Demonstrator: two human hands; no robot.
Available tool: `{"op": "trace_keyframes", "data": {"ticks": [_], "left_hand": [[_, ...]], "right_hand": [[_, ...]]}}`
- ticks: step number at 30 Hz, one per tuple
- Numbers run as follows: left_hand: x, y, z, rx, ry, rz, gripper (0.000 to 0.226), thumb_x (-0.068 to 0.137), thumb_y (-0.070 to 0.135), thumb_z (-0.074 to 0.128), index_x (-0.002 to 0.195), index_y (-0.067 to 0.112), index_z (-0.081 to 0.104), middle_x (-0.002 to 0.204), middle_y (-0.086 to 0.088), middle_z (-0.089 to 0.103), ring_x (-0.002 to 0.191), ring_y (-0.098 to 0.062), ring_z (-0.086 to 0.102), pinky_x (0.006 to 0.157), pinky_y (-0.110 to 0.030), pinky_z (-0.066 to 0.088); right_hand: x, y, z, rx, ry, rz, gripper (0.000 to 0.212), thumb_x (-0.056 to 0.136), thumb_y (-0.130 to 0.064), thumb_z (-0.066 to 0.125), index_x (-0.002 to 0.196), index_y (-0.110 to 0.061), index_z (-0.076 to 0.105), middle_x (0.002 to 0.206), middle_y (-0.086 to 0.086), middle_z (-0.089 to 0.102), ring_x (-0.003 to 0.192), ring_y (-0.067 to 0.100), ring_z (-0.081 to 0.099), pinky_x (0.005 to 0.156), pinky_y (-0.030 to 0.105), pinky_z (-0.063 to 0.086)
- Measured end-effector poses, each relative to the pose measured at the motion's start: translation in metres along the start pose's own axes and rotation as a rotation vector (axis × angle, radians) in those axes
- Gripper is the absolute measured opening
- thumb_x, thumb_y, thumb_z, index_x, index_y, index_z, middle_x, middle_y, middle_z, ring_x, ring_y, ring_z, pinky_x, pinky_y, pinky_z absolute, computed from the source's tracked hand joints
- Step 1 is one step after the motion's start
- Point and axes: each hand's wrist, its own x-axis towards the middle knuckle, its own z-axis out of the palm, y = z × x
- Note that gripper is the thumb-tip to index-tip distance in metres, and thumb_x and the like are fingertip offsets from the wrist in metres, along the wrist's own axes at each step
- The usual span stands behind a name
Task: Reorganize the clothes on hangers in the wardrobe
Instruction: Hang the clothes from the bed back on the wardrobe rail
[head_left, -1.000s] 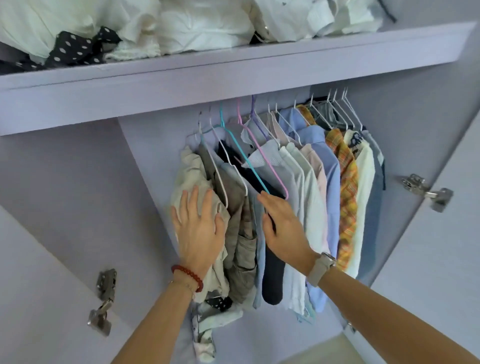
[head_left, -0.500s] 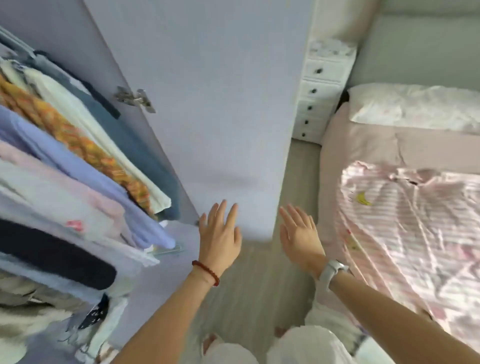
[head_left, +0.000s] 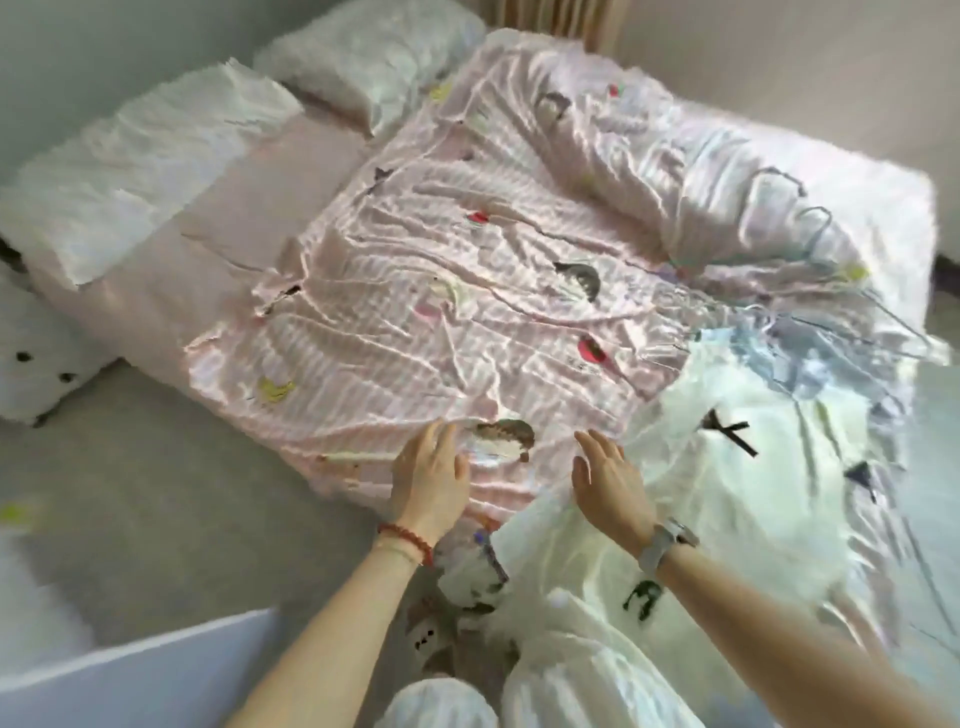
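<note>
Fingers straight and empty on both left hand (head_left: 431, 480) and right hand (head_left: 610, 486), poised above the pink bed. Pale cream soft garment (head_left: 727, 467) lies lower right, thin wire hangers (head_left: 795, 218) beyond: light, floppy; best gathered by its shoulders.

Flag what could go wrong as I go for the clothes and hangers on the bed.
The wire hangers lie in an overlapping heap at the far right, so lifting one may drag others. The pale garment hangs over the bed edge and could slide off. Both the left hand and right hand are empty, and motion blur hides detail.
</note>
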Motion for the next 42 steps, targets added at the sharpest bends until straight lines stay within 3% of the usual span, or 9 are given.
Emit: {"op": "trace_keyframes", "data": {"ticks": [3, 11, 19, 23, 26, 29, 33, 38, 42], "left_hand": [[0.031, 0.059, 0.021, 0.056, -0.077, 0.292, 0.042, 0.094, 0.018, 0.040, 0.136, 0.013, 0.040, 0.139, -0.006, 0.041, 0.126, -0.022, 0.037, 0.104, -0.031, 0.028], [0.092, 0.211, 0.109, 0.075, -0.326, 0.529, 0.041, 0.094, 0.017, 0.037, 0.135, 0.013, 0.040, 0.139, -0.006, 0.040, 0.129, -0.022, 0.034, 0.106, -0.034, 0.029], [0.198, 0.323, 0.229, 0.186, -0.272, 0.496, 0.051, 0.095, 0.028, 0.038, 0.143, 0.019, 0.025, 0.150, -0.007, 0.024, 0.137, -0.023, 0.020, 0.111, -0.042, 0.020], [0.239, 0.349, 0.273, 0.364, -0.345, 0.449, 0.058, 0.095, 0.045, 0.029, 0.146, 0.028, 0.009, 0.155, 0.001, 0.010, 0.142, -0.019, 0.004, 0.112, -0.053, 0.001], [0.250, 0.358, 0.290, 0.453, -0.342, 0.457, 0.053, 0.094, 0.051, 0.028, 0.140, 0.025, 0.027, 0.144, -0.006, 0.030, 0.136, -0.022, 0.023, 0.111, -0.056, -0.001], [0.247, 0.361, 0.293, 0.429, -0.203, 0.514, 0.044, 0.090, 0.054, 0.037, 0.125, 0.027, 0.044, 0.118, -0.007, 0.042, 0.116, -0.027, 0.041, 0.102, -0.044, 0.027], [0.234, 0.355, 0.286, 0.336, -0.139, 0.564, 0.038, 0.090, 0.048, 0.046, 0.118, 0.023, 0.052, 0.131, -0.009, 0.033, 0.124, -0.028, 0.030, 0.100, -0.041, 0.029], [0.213, 0.347, 0.243, 0.088, -0.112, 0.674, 0.025, 0.095, 0.034, 0.044, 0.097, 0.013, 0.056, 0.080, -0.003, 0.062, 0.077, -0.028, 0.060, 0.056, -0.031, 0.030], [0.184, 0.310, 0.183, 0.066, 0.034, 0.675, 0.017, 0.092, 0.026, 0.053, 0.098, 0.014, 0.063, 0.067, -0.003, 0.065, 0.062, -0.030, 0.061, 0.048, -0.026, 0.028]], "right_hand": [[-0.012, 0.052, -0.010, 0.042, 0.061, 0.220, 0.043, 0.095, -0.016, 0.037, 0.137, -0.008, 0.037, 0.141, 0.012, 0.040, 0.128, 0.028, 0.038, 0.106, 0.035, 0.029], [-0.002, 0.202, -0.054, 0.191, 0.293, 0.587, 0.038, 0.091, -0.010, 0.044, 0.128, -0.001, 0.046, 0.134, 0.016, 0.045, 0.125, 0.033, 0.039, 0.103, 0.041, 0.031], [0.110, 0.383, -0.105, -0.058, 0.245, 0.588, 0.048, 0.094, -0.017, 0.038, 0.140, -0.008, 0.028, 0.147, 0.011, 0.030, 0.136, 0.026, 0.026, 0.112, 0.043, 0.019], [0.149, 0.437, -0.104, -0.102, 0.095, 0.612, 0.051, 0.098, -0.028, 0.027, 0.145, -0.018, 0.013, 0.153, 0.002, 0.018, 0.142, 0.021, 0.010, 0.114, 0.049, 0.004], [0.154, 0.452, -0.092, -0.175, 0.127, 0.585, 0.041, 0.097, -0.031, 0.032, 0.134, -0.015, 0.036, 0.128, 0.010, 0.049, 0.126, 0.027, 0.036, 0.112, 0.047, 0.015], [0.150, 0.453, -0.084, -0.148, 0.375, 0.494, 0.024, 0.094, -0.024, 0.044, 0.099, -0.005, 0.059, 0.097, 0.016, 0.058, 0.098, 0.033, 0.049, 0.093, 0.042, 0.030], [0.142, 0.440, -0.086, -0.112, 0.677, 0.431, 0.033, 0.087, -0.022, 0.041, 0.074, 0.001, 0.059, 0.071, 0.019, 0.057, 0.069, 0.036, 0.056, 0.069, 0.042, 0.035], [0.117, 0.408, -0.091, -0.005, 0.714, 0.364, 0.036, 0.089, -0.024, 0.036, 0.076, 0.000, 0.059, 0.072, 0.017, 0.056, 0.068, 0.036, 0.055, 0.069, 0.042, 0.033], [0.106, 0.358, -0.104, -0.023, 0.656, 0.165, 0.032, 0.089, -0.024, 0.038, 0.075, -0.006, 0.060, 0.067, 0.007, 0.060, 0.063, 0.029, 0.058, 0.070, 0.034, 0.027]]}}
